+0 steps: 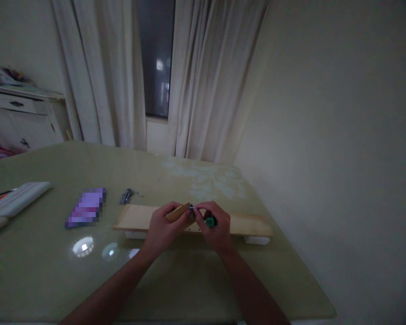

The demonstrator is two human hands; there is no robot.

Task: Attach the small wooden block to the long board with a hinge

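Note:
My left hand (pixel 167 229) is closed around a small wooden piece (pixel 177 212), which is tilted up over the long board. At the end of this piece is a small dark metal part (pixel 191 211), partly hidden by my fingers. My right hand (pixel 215 225) is closed, its thumb and forefinger pinching a thin silvery item, perhaps a screw, against that end. Tucked in the same hand is a green-handled screwdriver (pixel 210 221), mostly covered by the fingers. Beneath both hands lies the long wooden board (pixel 131 218), raised on white blocks (pixel 257 240).
Metal hardware with loose screws (pixel 128 196) lies behind the board's left end. Further left are a blurred purple rectangular item (pixel 86 207) and a long white power strip (pixel 20 201). The glossy table (pixel 203 280) meets a wall at right; curtains (pixel 219 81) hang behind.

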